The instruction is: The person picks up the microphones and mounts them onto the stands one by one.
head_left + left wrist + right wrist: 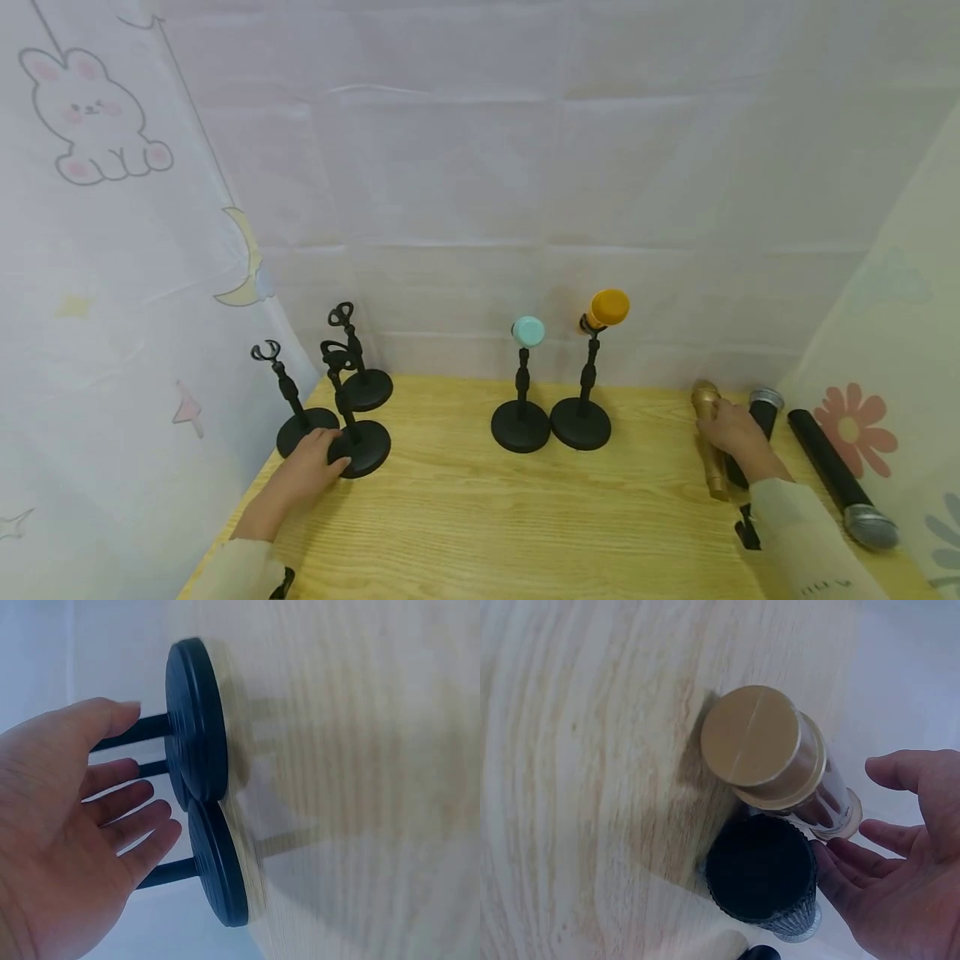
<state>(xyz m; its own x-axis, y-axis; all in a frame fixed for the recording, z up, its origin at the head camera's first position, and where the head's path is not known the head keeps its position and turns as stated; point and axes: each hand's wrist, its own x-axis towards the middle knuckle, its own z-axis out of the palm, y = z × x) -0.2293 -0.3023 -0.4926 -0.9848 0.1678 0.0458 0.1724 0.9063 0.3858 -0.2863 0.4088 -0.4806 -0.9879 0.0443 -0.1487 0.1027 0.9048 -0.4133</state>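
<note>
At the left, my left hand (pixel 307 467) is beside the base of the front black microphone stand (pixel 363 450). In the left wrist view its fingers (pixel 142 817) are loosely extended near the stand poles, gripping nothing. At the right, my right hand (pixel 735 429) reaches over a gold microphone (pixel 708 467) lying on the table. The right wrist view shows its thumb and fingers (pixel 862 862) spread around the gold microphone's far part, not closed on it. A black microphone (pixel 761 870) with a silver head lies alongside, close to the fingertips.
Two more black stands (pixel 303 425) are grouped at the left. Two stands at the back middle bear a teal round-ended object (pixel 528 332) and an orange one (pixel 609 307). Another black microphone (pixel 832 458) lies at the right edge. White cloth (pixel 450 183) encloses the wooden table (pixel 525 525).
</note>
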